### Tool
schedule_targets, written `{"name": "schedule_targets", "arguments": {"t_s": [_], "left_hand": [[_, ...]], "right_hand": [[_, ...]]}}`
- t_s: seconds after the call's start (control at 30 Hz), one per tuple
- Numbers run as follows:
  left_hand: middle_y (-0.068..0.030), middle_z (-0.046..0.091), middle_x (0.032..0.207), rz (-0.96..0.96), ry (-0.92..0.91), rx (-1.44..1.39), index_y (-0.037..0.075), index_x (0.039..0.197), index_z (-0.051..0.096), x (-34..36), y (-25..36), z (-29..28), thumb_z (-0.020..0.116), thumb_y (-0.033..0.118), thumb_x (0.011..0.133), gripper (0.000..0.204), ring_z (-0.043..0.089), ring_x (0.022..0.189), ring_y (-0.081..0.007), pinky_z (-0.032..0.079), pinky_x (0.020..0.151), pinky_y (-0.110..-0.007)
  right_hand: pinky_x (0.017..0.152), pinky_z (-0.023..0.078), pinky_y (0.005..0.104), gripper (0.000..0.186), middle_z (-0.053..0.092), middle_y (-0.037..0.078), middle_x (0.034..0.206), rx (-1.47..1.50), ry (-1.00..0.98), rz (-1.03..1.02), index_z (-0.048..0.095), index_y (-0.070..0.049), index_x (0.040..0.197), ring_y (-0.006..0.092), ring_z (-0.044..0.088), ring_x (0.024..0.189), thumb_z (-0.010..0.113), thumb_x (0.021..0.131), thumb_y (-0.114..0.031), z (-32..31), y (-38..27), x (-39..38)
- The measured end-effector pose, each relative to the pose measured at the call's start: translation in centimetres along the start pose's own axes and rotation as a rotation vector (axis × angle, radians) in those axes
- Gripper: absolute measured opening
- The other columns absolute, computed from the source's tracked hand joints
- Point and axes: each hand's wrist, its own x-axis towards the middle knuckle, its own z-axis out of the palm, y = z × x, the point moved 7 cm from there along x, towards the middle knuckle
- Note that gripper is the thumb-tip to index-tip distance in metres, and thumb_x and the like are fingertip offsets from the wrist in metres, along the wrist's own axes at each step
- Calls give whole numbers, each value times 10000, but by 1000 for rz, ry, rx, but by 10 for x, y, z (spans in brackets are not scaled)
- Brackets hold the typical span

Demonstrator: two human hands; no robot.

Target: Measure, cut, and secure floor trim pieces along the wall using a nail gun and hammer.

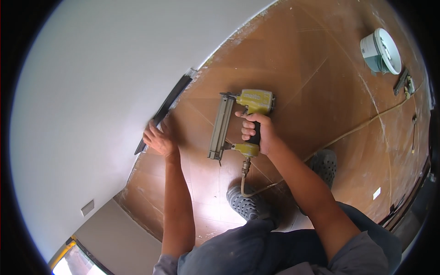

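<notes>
A short black baseboard strip [167,101] stands along the foot of the white wall. My left hand [159,139] grips its near part, with fingers over the top edge and against its face. In my right hand [258,130] is a yellow pneumatic nail gun [255,99], the fingers wrapped round its black handle and the index finger by the trigger. The gun's long grey magazine [221,127] faces the wall side, and its nose is apart from the strip. A beige air hose [348,137] runs from the handle's base to the right.
A white bucket [388,51] stands at the far right, with dark tools [402,82] beside it. My grey clogs [247,204] rest on the dusty brown floor. A small white piece [376,193] lies at right. A switch plate [87,207] is on the wall at lower left.
</notes>
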Motion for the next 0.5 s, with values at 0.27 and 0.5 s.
{"name": "schedule_targets", "arguments": {"t_s": [0.27, 0.5], "left_hand": [[-78, 602, 1014, -65, 17, -31, 116, 1027, 681, 16, -11, -9, 727, 136, 876, 159, 550, 991, -319, 433, 905, -458], [-59, 603, 987, -56, 16, -50, 124, 971, 694, 18, -20, -10, 695, 146, 895, 79, 554, 982, -299, 430, 912, -442]], "right_hand": [[588, 396, 275, 335, 399, -64, 664, -65, 10, -40, 601, -24, 1176, 72, 394, 570, 604, 880, -181, 5, -3, -15], [574, 396, 247, 326, 404, -75, 649, -116, 46, -47, 590, -15, 1193, 57, 401, 557, 573, 904, -167, 8, -3, -19]]}}
